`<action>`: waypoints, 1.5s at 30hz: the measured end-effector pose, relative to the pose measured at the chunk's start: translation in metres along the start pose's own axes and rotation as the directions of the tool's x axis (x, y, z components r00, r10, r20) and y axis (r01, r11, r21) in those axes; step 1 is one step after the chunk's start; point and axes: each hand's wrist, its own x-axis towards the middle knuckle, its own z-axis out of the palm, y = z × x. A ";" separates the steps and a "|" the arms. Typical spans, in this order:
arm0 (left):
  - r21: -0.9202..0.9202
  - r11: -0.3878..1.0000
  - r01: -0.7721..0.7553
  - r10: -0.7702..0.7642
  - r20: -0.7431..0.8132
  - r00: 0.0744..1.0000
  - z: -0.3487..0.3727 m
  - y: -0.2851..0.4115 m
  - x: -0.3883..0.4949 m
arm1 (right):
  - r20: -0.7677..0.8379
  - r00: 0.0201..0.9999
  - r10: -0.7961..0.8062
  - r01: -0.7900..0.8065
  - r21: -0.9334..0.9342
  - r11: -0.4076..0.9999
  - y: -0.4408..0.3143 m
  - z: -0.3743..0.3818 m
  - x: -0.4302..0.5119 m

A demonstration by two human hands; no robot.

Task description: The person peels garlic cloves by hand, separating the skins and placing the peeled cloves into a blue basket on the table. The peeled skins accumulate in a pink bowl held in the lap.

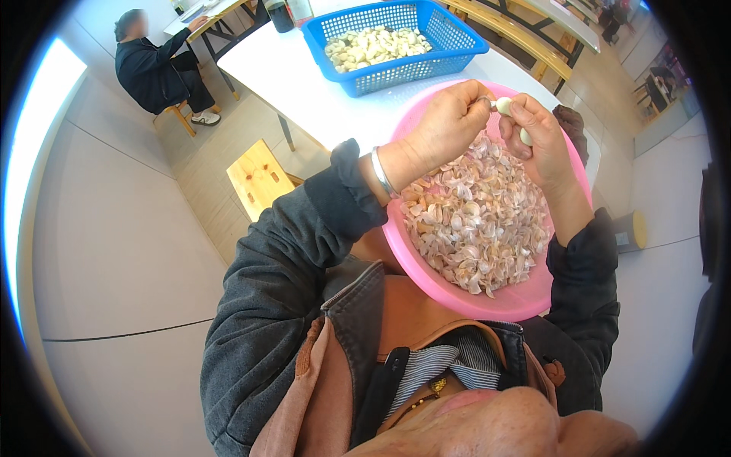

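My right hand (534,128) grips a peeled garlic clove (503,106) between thumb and forefinger. A second peeled clove (525,137) shows lower down, tucked in the curled fingers of the same hand. My left hand (451,117), with a silver bangle at the wrist, is pinched at the first clove's near end. Something small and shiny shows at its fingertips, too small to name. Beneath both hands is a pink plastic basin (420,268), tilted towards my lap and heaped with loose garlic skins (480,223).
A blue plastic basket (394,77) of peeled garlic cloves (377,48) stands on the white table (268,63) ahead. Beside it is a container of dark liquid (280,16). A wooden stool (260,177) stands at left. Another person (151,68) sits farther off at a table.
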 end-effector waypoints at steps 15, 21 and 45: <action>0.214 0.969 -0.122 0.140 -0.068 0.988 0.002 -0.004 -0.001 | 0.194 0.947 0.255 -0.308 0.332 0.891 0.018 0.002 0.002; 0.078 0.995 -0.059 0.070 -0.145 0.987 0.004 -0.005 0.000 | 0.110 0.945 0.309 -0.328 0.303 0.895 0.018 0.001 0.003; -0.025 0.998 -0.049 0.047 -0.073 0.996 -0.005 0.002 -0.002 | 0.343 0.926 0.156 0.238 -0.854 0.463 0.093 0.065 -0.015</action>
